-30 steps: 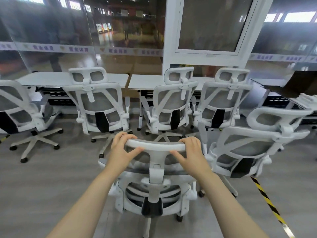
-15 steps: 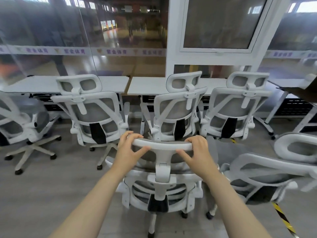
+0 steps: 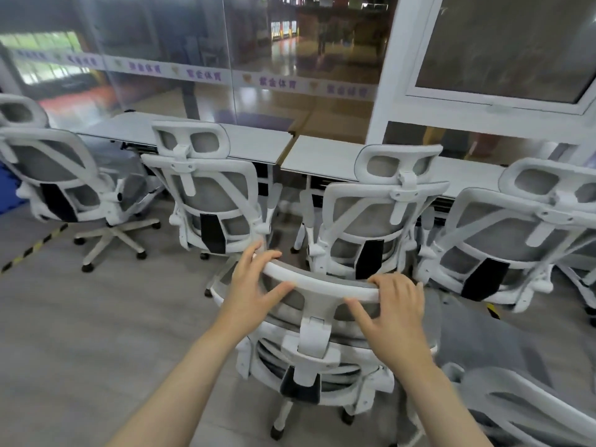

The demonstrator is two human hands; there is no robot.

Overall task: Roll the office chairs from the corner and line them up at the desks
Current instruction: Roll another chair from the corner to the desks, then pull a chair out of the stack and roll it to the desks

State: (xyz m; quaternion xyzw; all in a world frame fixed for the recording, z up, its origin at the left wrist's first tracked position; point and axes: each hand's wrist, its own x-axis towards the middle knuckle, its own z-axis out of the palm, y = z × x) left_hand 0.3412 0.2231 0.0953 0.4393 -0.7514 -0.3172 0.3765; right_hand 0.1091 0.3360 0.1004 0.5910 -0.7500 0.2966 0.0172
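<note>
A white office chair (image 3: 314, 356) with grey mesh stands right in front of me, its back toward me. My left hand (image 3: 254, 285) grips the left end of its headrest bar (image 3: 322, 280). My right hand (image 3: 395, 304) grips the right end of the same bar. Beyond it, several matching chairs face the white desks (image 3: 254, 145) along the glass wall: one at the left (image 3: 61, 185), one (image 3: 209, 201) ahead left, one (image 3: 377, 214) ahead, one (image 3: 516, 233) at the right.
Another grey mesh chair (image 3: 516, 382) lies close at my lower right, touching or nearly touching the held chair. Yellow-black floor tape (image 3: 30, 250) runs at the left. Bare grey floor (image 3: 96, 333) spreads to my left. A white window frame (image 3: 483, 104) rises behind the desks.
The view has swung left and moved nearer the desks. The held chair has rolled forward toward the row, and the chair at the right has slipped to the lower right edge.
</note>
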